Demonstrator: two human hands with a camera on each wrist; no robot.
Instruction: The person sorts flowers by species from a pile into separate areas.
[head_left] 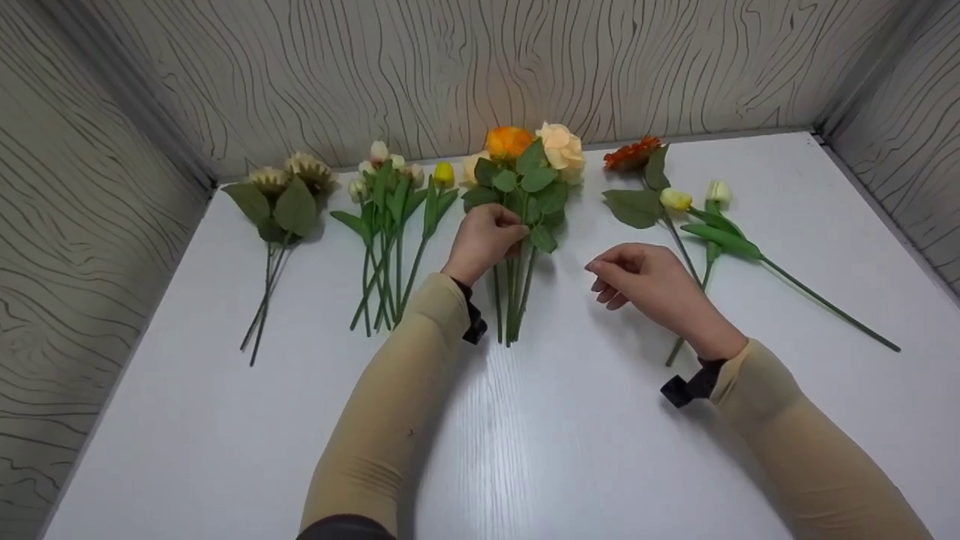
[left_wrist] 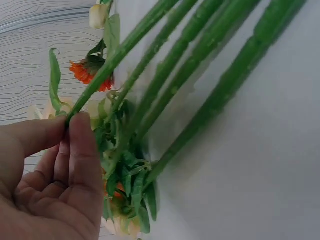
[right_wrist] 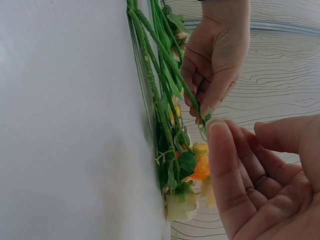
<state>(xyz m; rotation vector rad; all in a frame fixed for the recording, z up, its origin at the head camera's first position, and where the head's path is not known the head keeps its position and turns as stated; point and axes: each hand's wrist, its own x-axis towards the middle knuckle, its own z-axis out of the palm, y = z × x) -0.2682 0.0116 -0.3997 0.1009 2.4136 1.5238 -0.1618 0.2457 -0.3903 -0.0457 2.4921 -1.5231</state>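
My left hand (head_left: 484, 244) pinches a green stem (left_wrist: 117, 56) between thumb and fingertips, just under the leaves of a rose bunch. The bunch has an orange rose (head_left: 508, 141) and a pale peach rose (head_left: 561, 148), with several stems lying side by side on the table. To the right of these stems, my right hand (head_left: 664, 289) hovers with its fingers loosely bent and nothing in them. In the right wrist view its thumb and forefinger stand slightly apart. Under the right forearm runs the lower stem of an orange-red flower (head_left: 632, 153).
Two cream flowers with broad leaves (head_left: 295, 206) lie at the left of the white table (head_left: 195, 450). Pale tulips (head_left: 382, 187) and a yellow tulip (head_left: 443, 175) lie left of the roses. Two more tulips (head_left: 721, 238) cross at the right. Patterned panels (head_left: 360, 67) surround the table.
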